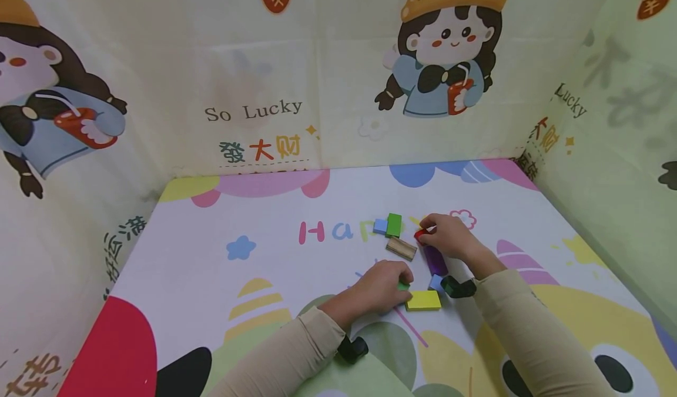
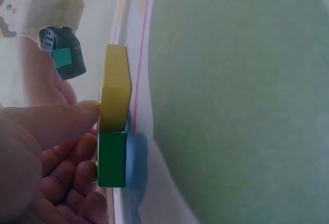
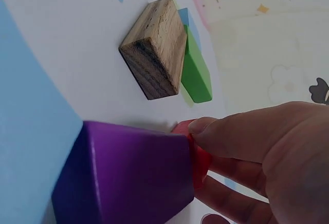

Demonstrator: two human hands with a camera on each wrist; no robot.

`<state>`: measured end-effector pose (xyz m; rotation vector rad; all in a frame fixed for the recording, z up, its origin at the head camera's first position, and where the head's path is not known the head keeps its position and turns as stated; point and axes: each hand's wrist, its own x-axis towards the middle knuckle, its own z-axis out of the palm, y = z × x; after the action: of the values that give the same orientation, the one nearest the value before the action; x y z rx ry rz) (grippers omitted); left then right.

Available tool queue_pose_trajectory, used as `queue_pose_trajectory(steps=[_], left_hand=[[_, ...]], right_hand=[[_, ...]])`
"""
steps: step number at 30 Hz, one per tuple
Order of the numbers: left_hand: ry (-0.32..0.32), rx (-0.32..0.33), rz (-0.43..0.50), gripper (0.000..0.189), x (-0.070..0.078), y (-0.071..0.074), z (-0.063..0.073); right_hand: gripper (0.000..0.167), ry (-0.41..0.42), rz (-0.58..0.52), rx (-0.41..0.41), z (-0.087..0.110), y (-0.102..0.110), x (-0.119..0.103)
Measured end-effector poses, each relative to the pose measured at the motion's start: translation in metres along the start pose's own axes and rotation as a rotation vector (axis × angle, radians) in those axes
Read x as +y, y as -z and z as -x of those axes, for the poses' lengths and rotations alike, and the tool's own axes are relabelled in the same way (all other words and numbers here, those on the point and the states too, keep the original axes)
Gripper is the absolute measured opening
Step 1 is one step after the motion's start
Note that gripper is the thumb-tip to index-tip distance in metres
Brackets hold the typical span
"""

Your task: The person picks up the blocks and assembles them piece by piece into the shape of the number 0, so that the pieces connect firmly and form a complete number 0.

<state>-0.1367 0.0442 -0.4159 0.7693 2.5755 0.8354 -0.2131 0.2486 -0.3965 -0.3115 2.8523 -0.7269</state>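
Observation:
My right hand pinches a small red block between thumb and fingers, right at the end of a long purple block. My left hand is low over the table with its fingers curled against a green block. This green block stands end to end with a yellow block, and the left thumb tip overlaps the yellow one's upper edge. Past the purple block's near end is a small blue block, close to the yellow block.
A wood-grain block lies between the hands, farther back. Behind it, a bright green block stands beside a light blue block. Patterned cloth walls rise at the back and sides of the printed tabletop.

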Motion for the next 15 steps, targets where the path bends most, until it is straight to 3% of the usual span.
queue_pose_trajectory(steps=[15], left_hand=[[0.025, -0.012, 0.007, 0.020, 0.0016, 0.0007, -0.0003]], right_hand=[[0.030, 0.012, 0.018, 0.007, 0.0028, 0.0009, 0.0035]])
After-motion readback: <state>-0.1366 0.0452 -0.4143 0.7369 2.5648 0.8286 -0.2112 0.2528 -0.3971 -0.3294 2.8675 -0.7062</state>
